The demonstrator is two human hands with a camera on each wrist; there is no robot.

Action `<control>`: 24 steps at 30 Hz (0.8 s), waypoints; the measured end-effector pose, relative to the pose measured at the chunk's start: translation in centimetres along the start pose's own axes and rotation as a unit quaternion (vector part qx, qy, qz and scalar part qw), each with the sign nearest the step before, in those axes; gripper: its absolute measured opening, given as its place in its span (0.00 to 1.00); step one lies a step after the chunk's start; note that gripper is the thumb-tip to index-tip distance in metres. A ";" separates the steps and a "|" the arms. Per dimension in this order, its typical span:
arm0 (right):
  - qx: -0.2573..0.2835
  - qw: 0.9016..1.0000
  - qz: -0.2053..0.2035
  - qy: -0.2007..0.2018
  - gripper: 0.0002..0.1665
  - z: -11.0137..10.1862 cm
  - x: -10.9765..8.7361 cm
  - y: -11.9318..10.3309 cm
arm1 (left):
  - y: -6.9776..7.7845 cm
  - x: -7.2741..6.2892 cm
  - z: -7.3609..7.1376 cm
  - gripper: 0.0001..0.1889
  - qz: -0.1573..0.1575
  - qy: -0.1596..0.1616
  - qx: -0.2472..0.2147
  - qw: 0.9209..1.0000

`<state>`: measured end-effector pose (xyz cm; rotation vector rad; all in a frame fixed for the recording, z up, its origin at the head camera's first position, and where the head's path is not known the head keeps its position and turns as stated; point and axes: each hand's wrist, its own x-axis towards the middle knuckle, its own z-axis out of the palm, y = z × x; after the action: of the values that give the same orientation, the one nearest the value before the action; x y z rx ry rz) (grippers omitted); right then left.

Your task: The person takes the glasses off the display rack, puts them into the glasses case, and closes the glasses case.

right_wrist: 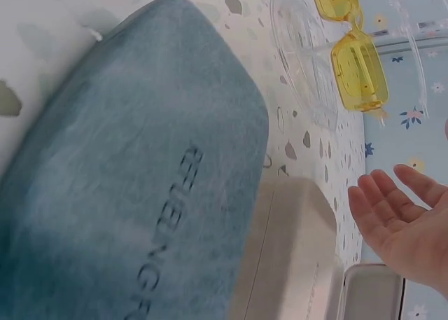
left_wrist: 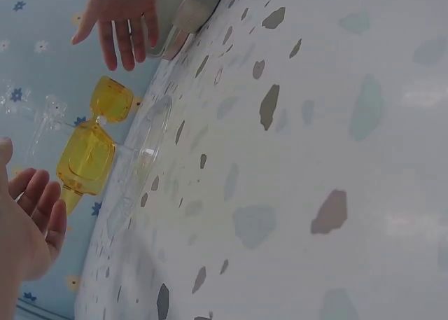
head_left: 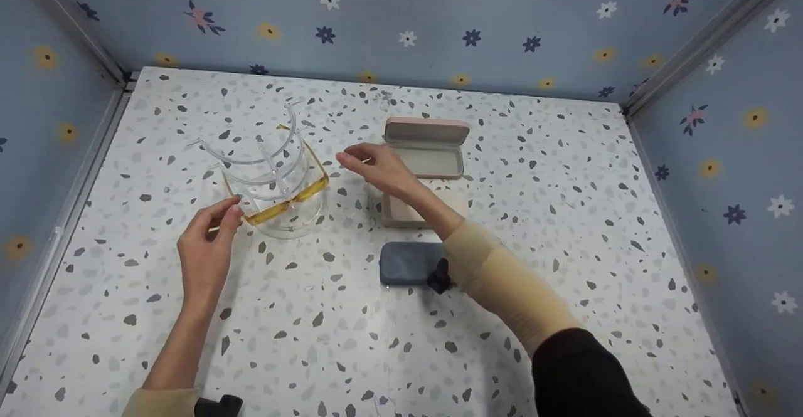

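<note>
A pair of yellow-tinted glasses (head_left: 313, 189) rests on a clear display stand (head_left: 251, 162) with curved arms, at the left of the table. My left hand (head_left: 210, 241) is beside the left end of the glasses, its fingertips right at that corner. In the left wrist view, its fingers (left_wrist: 36, 202) bend loosely, with the thumb apart. To the right of the glasses hovers my right hand (head_left: 379, 169), away from the frame and holding nothing. The right wrist view shows its fingers (right_wrist: 392, 204) spread and relaxed, palm turned toward the stand.
Right of the stand, an open pink glasses case (head_left: 433, 161) stands at the back. A beige case (head_left: 401, 217) lies in front of it, partly under my right forearm. Nearer still is a blue case (head_left: 408, 263). Flower-patterned panels (head_left: 401, 22) border the speckled table (head_left: 313, 354).
</note>
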<state>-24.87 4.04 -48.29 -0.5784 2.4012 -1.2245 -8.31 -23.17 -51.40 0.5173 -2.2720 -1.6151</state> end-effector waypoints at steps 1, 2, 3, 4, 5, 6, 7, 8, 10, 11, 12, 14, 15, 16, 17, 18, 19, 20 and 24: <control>0.002 1.000 0.003 0.001 0.33 0.2 0.2 -0.1 | -0.2 0.2 -0.1 0.18 -0.009 0.002 -0.006 1.000; 0.004 1.000 0.007 0.001 0.33 0.4 0.4 -0.2 | -0.4 0.4 -0.2 0.19 -0.016 0.004 -0.010 1.000; 0.007 1.000 0.010 0.001 0.33 0.7 0.6 -0.3 | -0.6 0.6 -0.2 0.19 -0.024 0.007 -0.014 1.000; 0.012 1.000 0.015 0.000 0.33 1.0 0.8 -0.4 | -0.8 0.8 -0.3 0.19 -0.033 0.010 -0.015 0.999; 0.016 1.000 0.019 -0.001 0.33 1.2 1.1 -0.5 | -0.9 1.0 -0.3 0.20 -0.043 0.011 -0.015 0.999; 0.021 0.999 0.025 -0.003 0.34 1.5 1.3 -0.5 | -1.1 1.1 -0.4 0.21 -0.052 0.012 -0.014 0.998; 0.028 0.999 0.031 -0.005 0.34 1.8 1.4 -0.6 | -1.2 1.3 -0.4 0.22 -0.063 0.011 -0.010 0.998; 0.031 0.999 0.036 -0.007 0.34 2.1 1.6 -0.6 | -1.3 1.4 -0.4 0.23 -0.076 0.007 -0.006 0.997; 0.034 0.998 0.045 -0.010 0.34 2.6 1.9 -0.8 | -1.5 1.7 -0.4 0.26 -0.106 -0.007 -0.002 0.994; 0.033 0.998 0.049 -0.011 0.34 2.9 2.0 -0.8 | -1.5 1.8 -0.4 0.28 -0.122 -0.017 0.001 0.992; 0.033 0.998 0.052 -0.012 0.34 3.1 2.1 -0.9 | -1.6 2.0 -0.3 0.29 -0.137 -0.027 0.001 0.990; 0.026 0.998 0.059 -0.013 0.33 3.5 2.3 -1.1 | -1.7 2.2 -0.2 0.32 -0.164 -0.051 0.006 0.985; 0.022 0.998 0.062 -0.014 0.32 3.6 2.3 -1.2 | -1.6 2.4 -0.2 0.33 -0.174 -0.060 0.006 0.983; 0.022 0.997 0.068 -0.015 0.31 3.8 2.4 -1.3 | -1.6 2.5 -0.1 0.34 -0.182 -0.069 0.008 0.981; 0.021 0.997 0.073 -0.015 0.31 4.0 2.5 -1.4 | -1.6 2.6 0.0 0.35 -0.188 -0.078 0.010 0.979; 0.022 0.997 0.078 -0.016 0.30 4.1 2.6 -1.4 | -1.5 2.6 0.1 0.35 -0.192 -0.084 0.010 0.978; 0.026 0.996 0.083 -0.016 0.29 4.3 2.7 -1.5 | -1.5 2.7 0.1 0.35 -0.195 -0.090 0.012 0.977; 0.035 0.995 0.089 -0.018 0.28 4.4 2.8 -1.5 | -1.4 2.7 0.2 0.35 -0.195 -0.093 0.012 0.976; 0.077 0.991 0.106 -0.021 0.25 4.9 3.0 -1.8 | -1.4 2.8 0.4 0.33 -0.188 -0.100 0.007 0.977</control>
<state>-24.56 -1.71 -49.97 -0.2900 2.2416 -1.2768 -10.83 -24.58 -52.77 0.8683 -2.4435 -1.9015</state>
